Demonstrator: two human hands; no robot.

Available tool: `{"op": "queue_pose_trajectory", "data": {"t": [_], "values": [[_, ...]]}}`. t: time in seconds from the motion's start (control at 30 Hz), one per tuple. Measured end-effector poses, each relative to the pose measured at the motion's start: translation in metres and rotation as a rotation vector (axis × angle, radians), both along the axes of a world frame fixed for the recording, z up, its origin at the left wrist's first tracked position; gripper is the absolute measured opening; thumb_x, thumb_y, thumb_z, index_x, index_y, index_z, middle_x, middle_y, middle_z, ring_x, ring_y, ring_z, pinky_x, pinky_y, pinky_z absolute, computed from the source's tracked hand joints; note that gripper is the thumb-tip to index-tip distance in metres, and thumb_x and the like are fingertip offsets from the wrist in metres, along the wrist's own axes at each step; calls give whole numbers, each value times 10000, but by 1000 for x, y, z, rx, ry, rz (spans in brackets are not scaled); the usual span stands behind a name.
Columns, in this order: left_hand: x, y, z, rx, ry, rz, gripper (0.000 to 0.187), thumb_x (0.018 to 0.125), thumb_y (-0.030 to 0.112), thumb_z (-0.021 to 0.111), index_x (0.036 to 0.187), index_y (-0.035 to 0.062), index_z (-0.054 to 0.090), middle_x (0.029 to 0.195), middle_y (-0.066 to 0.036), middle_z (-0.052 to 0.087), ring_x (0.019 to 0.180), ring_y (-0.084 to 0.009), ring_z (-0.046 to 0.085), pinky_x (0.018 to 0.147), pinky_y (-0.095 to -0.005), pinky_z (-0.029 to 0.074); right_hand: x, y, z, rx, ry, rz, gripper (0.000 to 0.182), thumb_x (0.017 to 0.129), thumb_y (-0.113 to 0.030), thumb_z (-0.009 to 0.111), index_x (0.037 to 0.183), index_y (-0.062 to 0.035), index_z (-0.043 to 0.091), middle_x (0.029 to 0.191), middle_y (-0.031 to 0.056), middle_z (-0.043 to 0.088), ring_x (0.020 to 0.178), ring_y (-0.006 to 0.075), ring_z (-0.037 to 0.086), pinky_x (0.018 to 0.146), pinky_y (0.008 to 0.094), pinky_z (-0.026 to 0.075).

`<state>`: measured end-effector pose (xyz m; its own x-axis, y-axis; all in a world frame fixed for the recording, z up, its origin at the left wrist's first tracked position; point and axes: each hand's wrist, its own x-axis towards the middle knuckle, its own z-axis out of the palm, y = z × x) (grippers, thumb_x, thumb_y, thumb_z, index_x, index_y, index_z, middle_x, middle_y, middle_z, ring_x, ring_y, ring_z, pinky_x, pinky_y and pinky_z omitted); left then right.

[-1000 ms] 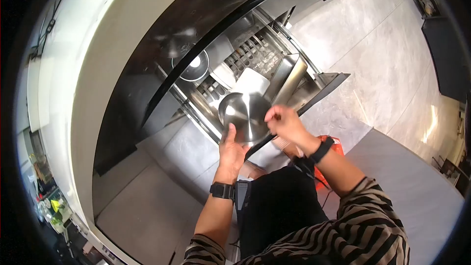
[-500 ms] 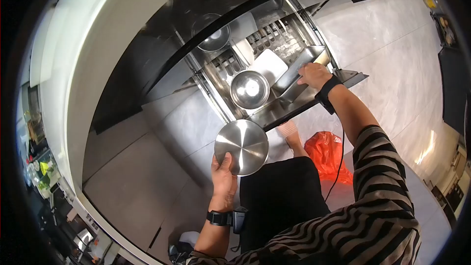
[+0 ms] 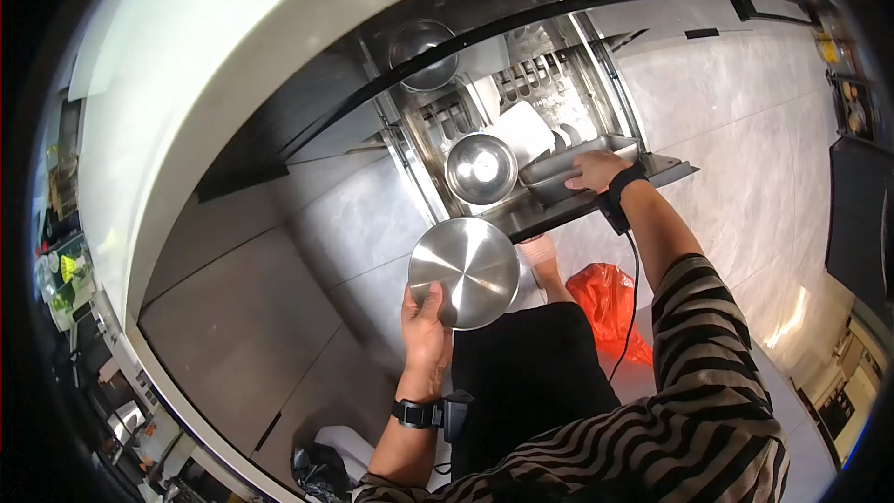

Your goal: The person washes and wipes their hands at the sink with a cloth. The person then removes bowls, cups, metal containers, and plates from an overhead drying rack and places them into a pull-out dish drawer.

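My left hand (image 3: 426, 328) grips a round, shiny steel plate (image 3: 475, 265) by its near edge, thumb on top, in front of the open drawer (image 3: 533, 224). Inside the drawer, my right hand (image 3: 599, 170) is closed on the side of a rectangular metal tray (image 3: 551, 190), which lies along the drawer's front. A round steel bowl (image 3: 480, 175) sits to the left of this tray. Behind both is a white rectangular piece (image 3: 524, 132), partly covered by the bowl.
Several utensils (image 3: 531, 74) lie toward the back of the drawer. A red plastic bag (image 3: 601, 303) rests on the floor beside my foot (image 3: 538, 250). A dark cable (image 3: 635, 303) hangs from my right wrist. The pale counter edge (image 3: 186, 130) curves along the left.
The metal tray has gone from a slanted position to lying along the drawer's front, with my right hand moving along. My left hand still holds the steel plate.
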<state>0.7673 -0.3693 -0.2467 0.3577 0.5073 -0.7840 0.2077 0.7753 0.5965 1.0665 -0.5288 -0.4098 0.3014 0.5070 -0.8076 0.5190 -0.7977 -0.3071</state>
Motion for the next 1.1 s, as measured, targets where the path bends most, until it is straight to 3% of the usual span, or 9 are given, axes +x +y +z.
{"op": "queue_pose_trajectory", "data": {"t": [0.1, 0.2, 0.27, 0.37, 0.57, 0.73, 0.83, 0.93, 1.1], "values": [[8, 6, 33, -17, -55, -9, 258, 897, 68, 473, 1154, 39, 461, 1076, -55, 546, 974, -140, 530, 847, -287, 434, -2, -10, 24, 179, 59, -347, 643, 754, -356, 644, 1249, -14, 420, 1135, 180, 538, 581, 180, 607, 570, 321, 498], [24, 13, 107, 34, -177, 14, 318, 898, 53, 452, 1215, 41, 425, 1096, -54, 534, 1007, -145, 511, 883, -290, 404, -11, -41, 19, 619, -381, -315, 544, 746, -294, 670, 1173, -20, 474, 1232, 236, 450, 1108, 395, 454, 907, 403, 409], [30, 22, 162, 108, -293, 16, 391, 889, 77, 467, 1269, 35, 382, 1115, -47, 519, 1009, -162, 504, 895, -301, 394, -18, -58, 62, 693, -387, -384, 451, 758, -252, 654, 1108, -8, 506, 1162, 240, 492, 1096, 383, 460, 901, 405, 409], [59, 49, 228, 390, -324, 63, 335, 884, 100, 448, 1205, 5, 435, 1050, -55, 545, 933, -142, 515, 823, -276, 411, -41, -90, 147, 630, -91, -606, 359, 825, -226, 617, 1058, 30, 523, 883, 167, 589, 526, 174, 611, 509, 293, 479], [137, 147, 227, 667, 40, -25, 328, 826, 126, 475, 1116, -23, 439, 882, -130, 526, 711, -177, 529, 558, -310, 457, -84, -143, 286, 626, -68, -681, 293, 805, -117, 613, 1052, 30, 554, 863, 161, 594, 590, 186, 627, 528, 269, 481], [156, 146, 247, 319, -71, 177, 544, 837, 334, 561, 1267, 93, 330, 1042, -211, 512, 672, -304, 604, 535, -352, 530, -83, -149, 331, 695, -203, -476, 286, 768, -105, 630, 1023, 11, 570, 925, 179, 588, 601, 232, 560, 577, 320, 464], [133, 147, 222, 1149, 214, -265, 624, 762, 385, 617, 1209, -5, 423, 1298, -279, 348, 1153, -405, 380, 993, -458, 296, -74, -121, 323, 815, -244, -189, 293, 751, -81, 631, 1015, 30, 569, 892, 168, 594, 649, 211, 581, 607, 302, 469], [52, 102, 266, 1359, 132, -215, 603, 793, 344, 578, 1211, -46, 385, 1190, -306, 353, 1110, -433, 402, 953, -415, 354, -88, -44, 380, 635, -140, 110, 319, 824, -132, 549, 1100, 26, 546, 1048, 232, 579, 979, 339, 546, 824, 394, 433], [-153, 101, 297, 1035, 45, -916, 625, 815, 401, 581, 1234, -24, 397, 1213, -252, 437, 1109, -371, 459, 915, -405, 390, -165, 116, 437, 728, -108, 563, 320, 839, -203, 562, 1079, 10, 564, 1007, 219, 596, 908, 324, 571, 782, 386, 447]]}}
